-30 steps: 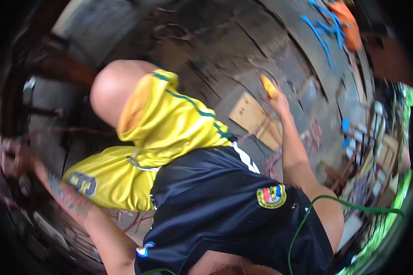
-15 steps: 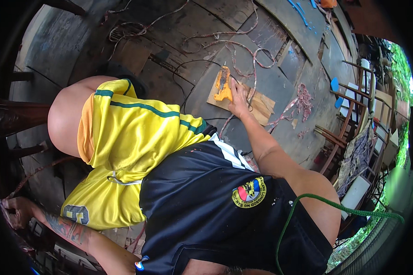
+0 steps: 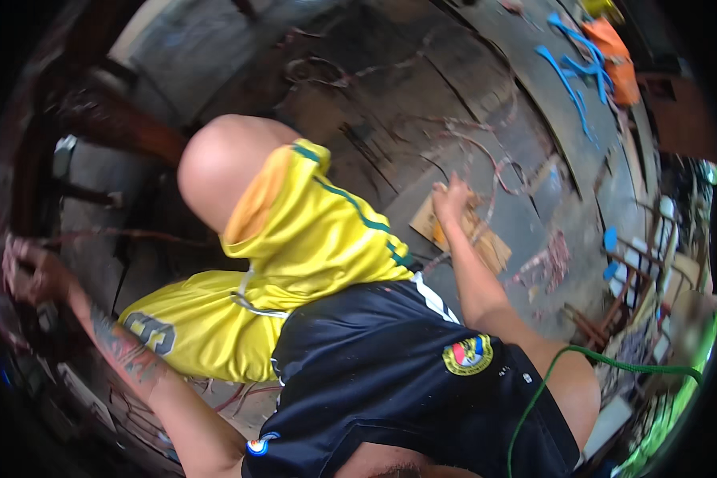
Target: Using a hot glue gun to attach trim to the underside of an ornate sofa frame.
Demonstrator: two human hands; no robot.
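My left hand [image 3: 38, 275] is at the far left rim, its fingers curled. What lies in them is too dark to make out. Close to it, a reddish cord [image 3: 127, 235] runs across toward a dark wooden post. Over a pale wooden board [image 3: 492, 248] on the floor, my right hand [image 3: 452, 201] is closed on a yellow-orange power tool [image 3: 439, 234]. The hand covers most of the tool, and blur hides its exact kind. A thin dark cord [image 3: 432, 163] shows just beyond the fingers.
Pinkish rope [image 3: 502, 163] loops over dark floor panels, with a frayed bundle [image 3: 556, 256] on the right. Blue strips [image 3: 570, 68] and an orange bag [image 3: 613, 60] are at the far right. Wooden frames [image 3: 613, 307] stand at the right, and a green cord [image 3: 613, 361] hangs across my upper arm.
The view has turned, and the scene is shifted to the right and more blurred. My right hand now covers more of the power tool. My left hand stays near the left rim.
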